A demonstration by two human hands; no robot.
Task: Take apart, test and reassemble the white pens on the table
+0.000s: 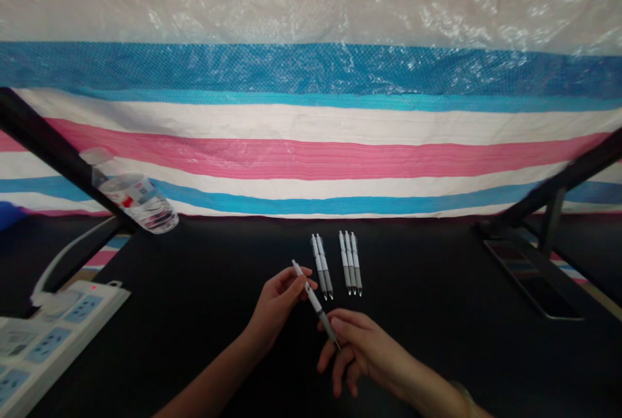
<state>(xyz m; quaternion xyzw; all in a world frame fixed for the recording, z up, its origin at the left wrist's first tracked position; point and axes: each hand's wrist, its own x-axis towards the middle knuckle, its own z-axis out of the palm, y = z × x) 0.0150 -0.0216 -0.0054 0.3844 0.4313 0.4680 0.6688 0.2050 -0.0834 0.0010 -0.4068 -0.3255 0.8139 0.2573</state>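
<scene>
Head view: the worktop [194,275], black, carries everything noted here. Nearest, at the left, is a white power strip [63,330]. The right grip [364,342] has thumb and forefinger at the grey lower part of a pen [315,299], the other fingers loosely spread; whether it pinches or only steadies cannot be told. The left grip [275,304] is closed, thumb against fingers, on the pen's white upper part. The pen slants, button end up and to the left, point toward the right palm.

Beyond lie two pens [319,269] side by side and, just to their right, three more pens [350,262], all points toward the person. The phone [532,278] lies well apart at the right; the bottle [140,202] leans at the far left, before the striped sheet [311,160].

Assessment: sound handling calls for a light pinch at each end, the button left unpressed and the point kept off the palm. The left knuckles sit near the pair; a careless sweep could knock it askew.
</scene>
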